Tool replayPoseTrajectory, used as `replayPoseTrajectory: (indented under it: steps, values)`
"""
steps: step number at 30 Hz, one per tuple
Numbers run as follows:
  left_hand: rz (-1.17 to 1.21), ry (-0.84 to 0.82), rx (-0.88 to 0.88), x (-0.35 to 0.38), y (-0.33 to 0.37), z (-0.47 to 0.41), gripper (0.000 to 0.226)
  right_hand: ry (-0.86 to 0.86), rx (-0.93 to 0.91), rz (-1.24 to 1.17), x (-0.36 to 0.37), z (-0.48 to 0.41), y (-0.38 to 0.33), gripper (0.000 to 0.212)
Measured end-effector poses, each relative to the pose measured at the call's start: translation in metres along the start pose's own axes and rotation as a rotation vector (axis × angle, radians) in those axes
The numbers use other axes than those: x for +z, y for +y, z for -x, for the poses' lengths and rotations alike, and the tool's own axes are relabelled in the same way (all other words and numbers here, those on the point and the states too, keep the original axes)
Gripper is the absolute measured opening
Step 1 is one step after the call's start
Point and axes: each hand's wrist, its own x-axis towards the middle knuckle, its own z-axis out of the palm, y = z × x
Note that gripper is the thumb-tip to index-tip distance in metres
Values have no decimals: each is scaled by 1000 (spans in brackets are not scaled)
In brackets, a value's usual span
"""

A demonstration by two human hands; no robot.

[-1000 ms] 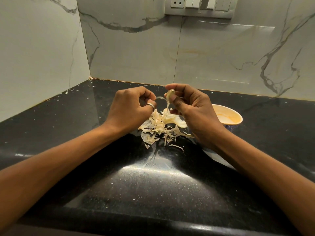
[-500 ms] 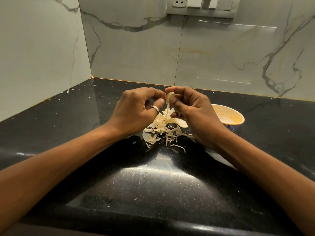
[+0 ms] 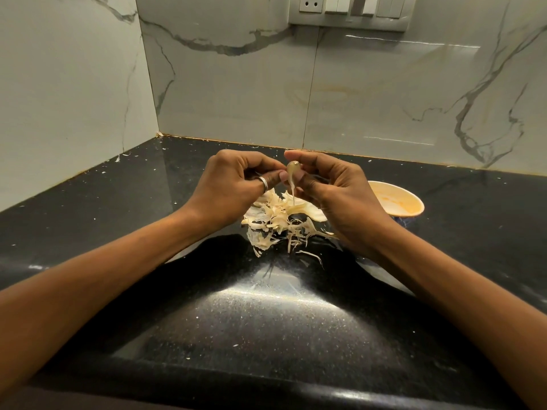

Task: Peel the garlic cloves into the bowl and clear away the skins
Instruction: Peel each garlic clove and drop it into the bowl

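Garlic clove (image 3: 293, 166): pinched between thumb and fingertips of the right hand (image 3: 334, 199), held up above the tabletop (image 3: 266, 315) so both hands can work on it; a thin strip of skin hangs down from it towards the pile.
Right hand: clenched around the clove, acting as the holder, which keeps the clove steady while the skin is pulled.
Left hand (image 3: 233, 187): curled, thumb and forefinger pressed together right beside the clove; it looks to be nipping at the skin, though whether it actually has hold of any is too small to tell. A ring sits on one finger.
Skins (image 3: 281, 223): loose pale heap on the tabletop directly under the hands, toward the back edge, so peelings drop onto one spot and can be gathered later.
Bowl (image 3: 396, 202): just to the right of the right hand, near the back edge, close enough for a short drop; its contents are not clear from here.
Progress: judging by the heap, well along; clearing not yet begun.
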Motion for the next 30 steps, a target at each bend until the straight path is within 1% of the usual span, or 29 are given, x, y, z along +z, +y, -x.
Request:
replayPoseTrajectory:
  steps: [5, 8, 15, 19, 23, 27, 30]
  values:
    - [-37, -18, -8, 1, -3, 0, 9, -7, -16, 18, -1, 1, -2, 27]
    - [-71, -33, -12, 2, -3, 1, 6, 9, -18, 34, -1, 0, -1, 26]
    - [-162, -109, 7, 6, -2, 3, 10, 81, -43, 32, -2, 0, 0, 25]
    - [-209, -129, 16, 4, -1, 5, 8, 133, -55, -14, -5, -2, -4, 24]
    - [-226, -53, 75, 5, -1, 5, 9, 115, -47, 0, -5, -1, -3, 24]
    - [-273, 73, 141, 4, -1, 5, 22, 45, -8, -4, -3, 0, -1, 23]
    - [-299, 159, 209, 2, 2, 4, 20, 10, 5, 49, -1, 0, 1, 24]
